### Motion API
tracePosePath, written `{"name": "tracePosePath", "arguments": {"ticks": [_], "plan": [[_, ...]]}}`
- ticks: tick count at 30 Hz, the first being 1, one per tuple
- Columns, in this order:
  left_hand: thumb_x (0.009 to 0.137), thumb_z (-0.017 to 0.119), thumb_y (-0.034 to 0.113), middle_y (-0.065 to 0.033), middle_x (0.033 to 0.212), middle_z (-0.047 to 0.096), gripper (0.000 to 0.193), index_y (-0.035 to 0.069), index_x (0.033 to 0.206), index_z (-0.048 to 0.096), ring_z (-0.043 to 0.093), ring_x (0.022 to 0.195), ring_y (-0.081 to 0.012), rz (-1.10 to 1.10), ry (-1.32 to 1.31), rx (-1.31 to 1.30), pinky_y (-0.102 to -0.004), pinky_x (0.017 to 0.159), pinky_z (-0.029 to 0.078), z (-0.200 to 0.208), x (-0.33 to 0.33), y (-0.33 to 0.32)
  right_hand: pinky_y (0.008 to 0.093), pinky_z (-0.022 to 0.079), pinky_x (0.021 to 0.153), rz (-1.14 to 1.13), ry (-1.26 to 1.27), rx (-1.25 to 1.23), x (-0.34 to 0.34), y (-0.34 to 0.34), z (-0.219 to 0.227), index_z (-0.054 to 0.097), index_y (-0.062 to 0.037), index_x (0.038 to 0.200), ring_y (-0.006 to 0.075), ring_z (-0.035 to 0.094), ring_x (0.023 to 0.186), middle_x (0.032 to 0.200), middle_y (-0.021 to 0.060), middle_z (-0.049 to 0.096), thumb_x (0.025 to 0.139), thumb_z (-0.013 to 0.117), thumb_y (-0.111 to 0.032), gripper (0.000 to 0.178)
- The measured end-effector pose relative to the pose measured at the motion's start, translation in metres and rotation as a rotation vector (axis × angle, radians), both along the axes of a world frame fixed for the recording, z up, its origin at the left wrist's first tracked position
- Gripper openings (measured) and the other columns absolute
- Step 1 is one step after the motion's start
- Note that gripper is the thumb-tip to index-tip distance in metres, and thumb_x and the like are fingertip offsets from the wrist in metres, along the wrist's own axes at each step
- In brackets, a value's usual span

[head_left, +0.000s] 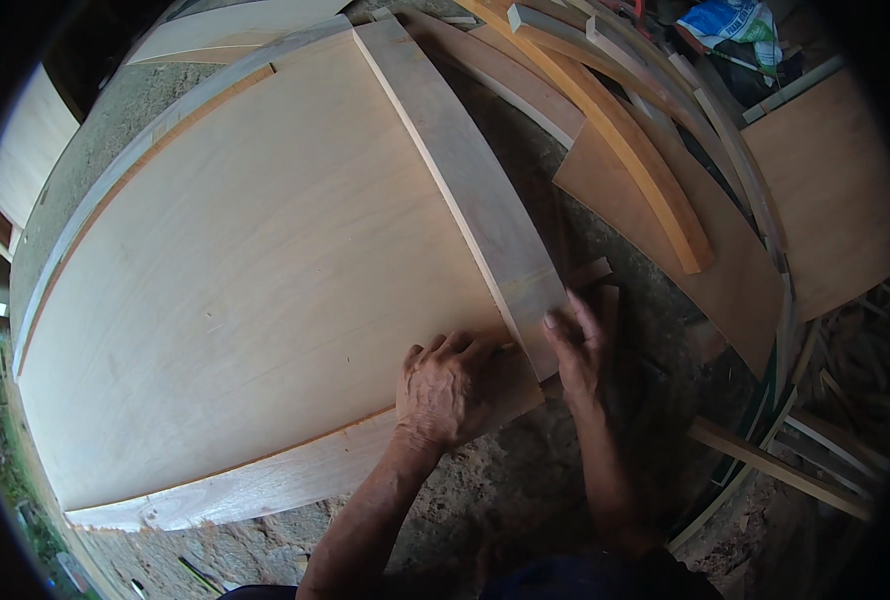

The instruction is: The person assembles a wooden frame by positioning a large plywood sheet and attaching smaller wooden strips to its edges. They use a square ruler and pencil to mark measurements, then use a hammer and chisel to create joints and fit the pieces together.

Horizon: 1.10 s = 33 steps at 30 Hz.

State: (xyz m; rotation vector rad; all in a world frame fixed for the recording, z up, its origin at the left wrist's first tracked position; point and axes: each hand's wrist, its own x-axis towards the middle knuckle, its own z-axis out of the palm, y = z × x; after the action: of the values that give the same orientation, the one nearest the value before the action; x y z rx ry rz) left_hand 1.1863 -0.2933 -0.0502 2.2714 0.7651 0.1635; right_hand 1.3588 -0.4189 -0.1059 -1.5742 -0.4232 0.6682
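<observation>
Timber crowds the right side; an orange beam runs across a brown sheet, with several thinner lengths beside it; a 2nd sheet lies farther right, below a blue and white bag; a loose stick slants at lower right; a short offcut sits just beside the grey board, close to the right hand; rough ground shows along the near side; the left hand covers much of the near right corner, hiding what lies beneath it.

The pale panel fills the middle and left of the view, lying flat; the grey board borders its right side, its long axis running away from the person and slightly leftward, its near end between the 2 hands; a near strip follows the panel's front edge, pointing from lower left up toward that end; a far rail bounds the left side.

The left fingers are bent, knuckles up, over the corner; whether they grasp anything I cannot tell; the right thumb reaches the grey board's outer edge, fingers loosely bent; whether they pinch it I cannot tell.
</observation>
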Motion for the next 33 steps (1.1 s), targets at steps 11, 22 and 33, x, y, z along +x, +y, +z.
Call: {"name": "tracePosePath", "arguments": {"ticks": [11,22,33], "plan": [[0.068,0.067,0.017,-0.0037,0.111,0.069,0.049,0.023,0.116,0.07,0.065,0.108,-0.0214,-0.174,-0.025,0.02,-0.0393,0.095,0.042,0.005,0.003,0.012,0.0302,0.05,0.095,0.035,-0.12,-0.062,0.001,0.001,0.003,0.048,0.0066,0.142,0.016,0.056,0.113,0.129,0.0115,0.059,0.096,0.07,-0.017,0.056],[0.071,0.064,0.016,-0.0059,0.103,0.068,0.048,0.019,0.119,0.067,0.066,0.098,-0.023,-0.212,-0.047,0.059,-0.0413,0.09,0.042,0.002,0.003,0.011,0.0311,0.05,0.097,0.036,-0.164,-0.051,0.003,0.0,0.001,0.049,0.0079,0.14,0.0174,0.055,0.117,0.13,0.0133,0.058,0.096,0.071,-0.019,0.056],[0.066,0.062,0.012,-0.0043,0.103,0.069,0.05,0.019,0.114,0.072,0.067,0.093,-0.0219,-0.185,-0.075,0.086,-0.04,0.088,0.04,0.004,0.004,0.009,0.0312,0.048,0.099,0.02,-0.07,-0.072,0.005,-0.001,-0.003,0.05,0.0086,0.14,0.0163,0.056,0.116,0.129,0.0122,0.06,0.096,0.071,-0.018,0.056]]}}
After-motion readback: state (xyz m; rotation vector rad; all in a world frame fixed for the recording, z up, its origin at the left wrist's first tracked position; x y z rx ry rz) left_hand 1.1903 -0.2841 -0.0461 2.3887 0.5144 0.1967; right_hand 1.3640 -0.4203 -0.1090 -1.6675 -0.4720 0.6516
